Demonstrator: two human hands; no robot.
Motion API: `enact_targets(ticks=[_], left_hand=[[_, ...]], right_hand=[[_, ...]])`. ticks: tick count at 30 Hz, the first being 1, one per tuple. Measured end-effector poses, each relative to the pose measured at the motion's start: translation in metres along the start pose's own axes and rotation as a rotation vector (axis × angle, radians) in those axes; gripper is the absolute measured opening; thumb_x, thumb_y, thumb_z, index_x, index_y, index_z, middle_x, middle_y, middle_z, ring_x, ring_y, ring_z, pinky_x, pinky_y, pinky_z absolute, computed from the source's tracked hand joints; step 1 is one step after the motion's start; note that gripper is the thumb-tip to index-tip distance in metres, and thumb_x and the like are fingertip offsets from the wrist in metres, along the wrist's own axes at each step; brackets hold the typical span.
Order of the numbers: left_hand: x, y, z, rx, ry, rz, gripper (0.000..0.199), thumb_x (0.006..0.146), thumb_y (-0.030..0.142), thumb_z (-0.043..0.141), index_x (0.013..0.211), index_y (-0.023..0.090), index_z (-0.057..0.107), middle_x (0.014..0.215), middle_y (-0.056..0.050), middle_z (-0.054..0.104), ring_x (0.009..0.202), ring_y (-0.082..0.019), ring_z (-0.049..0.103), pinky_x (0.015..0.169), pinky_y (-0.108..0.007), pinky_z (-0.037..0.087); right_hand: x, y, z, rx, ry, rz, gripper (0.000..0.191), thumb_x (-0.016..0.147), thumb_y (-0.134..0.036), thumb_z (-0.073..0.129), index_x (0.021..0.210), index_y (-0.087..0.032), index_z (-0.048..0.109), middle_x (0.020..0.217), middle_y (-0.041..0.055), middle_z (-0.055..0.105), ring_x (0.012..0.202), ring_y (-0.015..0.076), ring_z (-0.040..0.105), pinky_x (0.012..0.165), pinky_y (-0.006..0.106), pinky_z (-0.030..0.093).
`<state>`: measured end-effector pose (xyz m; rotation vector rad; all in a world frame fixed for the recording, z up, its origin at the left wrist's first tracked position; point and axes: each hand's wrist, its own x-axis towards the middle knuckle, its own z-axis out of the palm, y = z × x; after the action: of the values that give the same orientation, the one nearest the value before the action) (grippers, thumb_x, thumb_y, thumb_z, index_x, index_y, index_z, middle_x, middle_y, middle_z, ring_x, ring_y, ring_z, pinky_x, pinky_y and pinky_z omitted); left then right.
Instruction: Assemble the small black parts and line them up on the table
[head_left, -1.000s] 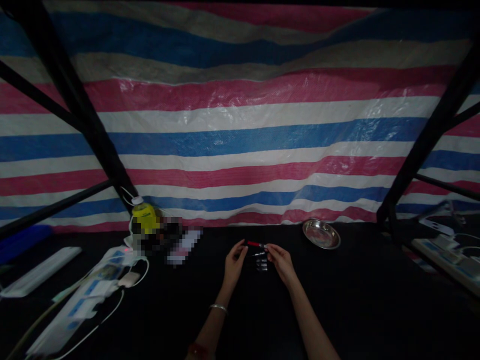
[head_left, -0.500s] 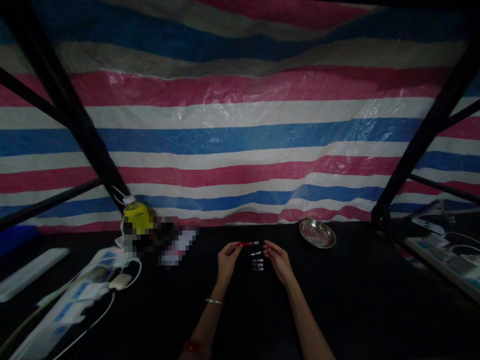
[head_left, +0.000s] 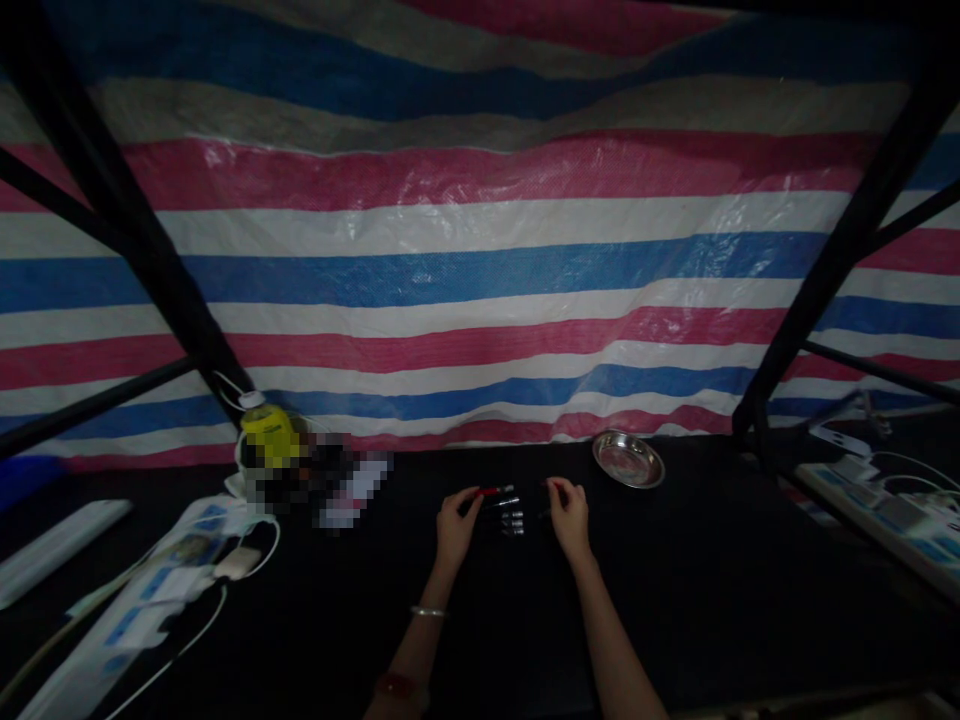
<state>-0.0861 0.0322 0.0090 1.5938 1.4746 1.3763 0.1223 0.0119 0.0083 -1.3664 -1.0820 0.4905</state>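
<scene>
My left hand (head_left: 454,524) is closed in a pinch on the rear end of a slim red tube with a silvery tip (head_left: 495,491); its exact kind is too small to make out. The tube points right, towards my other hand. Across a short gap, my right hand (head_left: 571,518) pinches a small red piece (head_left: 555,484), mostly covered by the fingers. Between the hands, several slim dark sticks with silvery ends (head_left: 513,516) lie side by side on the black table (head_left: 517,610).
A shiny round metal dish (head_left: 628,462) stands at the back right. To the left are a yellow bottle (head_left: 271,435), a blurred-out patch and a white power strip (head_left: 161,590) with cables. Striped sheeting (head_left: 480,270) hangs behind, between black frame bars (head_left: 169,290).
My right hand has turned and closed its fingers round the small red piece, moving slightly right, away from the tube. My left hand still grips the tube, lowered onto or near the sticks.
</scene>
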Motion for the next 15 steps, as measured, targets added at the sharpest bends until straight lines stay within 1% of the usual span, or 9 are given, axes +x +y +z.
enact_targets(ticks=[4, 8, 12, 15], left_hand=[[0.000, -0.003, 0.001, 0.065, -0.024, 0.055, 0.027, 0.073, 0.039, 0.056, 0.089, 0.022, 0.070, 0.091, -0.006, 0.069, 0.093, -0.022, 0.060, 0.087, -0.040, 0.045], [0.001, -0.008, 0.003, 0.121, -0.022, 0.075, 0.027, 0.076, 0.037, 0.052, 0.090, 0.021, 0.069, 0.092, -0.006, 0.069, 0.093, -0.022, 0.060, 0.088, -0.040, 0.045], [0.002, -0.011, 0.004, 0.157, -0.027, 0.108, 0.026, 0.078, 0.032, 0.048, 0.090, 0.021, 0.069, 0.093, -0.006, 0.069, 0.093, -0.022, 0.059, 0.088, -0.041, 0.044], [0.002, -0.011, 0.004, 0.177, -0.039, 0.122, 0.026, 0.078, 0.029, 0.048, 0.090, 0.021, 0.069, 0.093, -0.005, 0.069, 0.093, -0.022, 0.059, 0.088, -0.041, 0.044]], right_hand=[[0.000, 0.000, -0.004, -0.114, -0.069, -0.057, 0.019, 0.076, -0.037, 0.054, 0.077, -0.024, 0.067, 0.077, 0.0038, 0.064, 0.080, 0.0216, 0.049, 0.079, 0.034, 0.036], [0.000, 0.001, -0.005, -0.221, -0.115, -0.081, 0.020, 0.077, -0.030, 0.049, 0.075, -0.024, 0.067, 0.077, 0.0027, 0.065, 0.079, 0.0215, 0.050, 0.078, 0.034, 0.035], [0.000, 0.001, -0.006, -0.283, -0.108, -0.083, 0.023, 0.078, -0.028, 0.045, 0.076, -0.024, 0.067, 0.077, 0.0029, 0.065, 0.079, 0.0220, 0.050, 0.076, 0.033, 0.035], [0.001, 0.003, -0.007, -0.320, -0.053, -0.063, 0.023, 0.077, -0.028, 0.045, 0.079, -0.024, 0.067, 0.073, 0.0028, 0.064, 0.078, 0.0221, 0.050, 0.074, 0.032, 0.036]])
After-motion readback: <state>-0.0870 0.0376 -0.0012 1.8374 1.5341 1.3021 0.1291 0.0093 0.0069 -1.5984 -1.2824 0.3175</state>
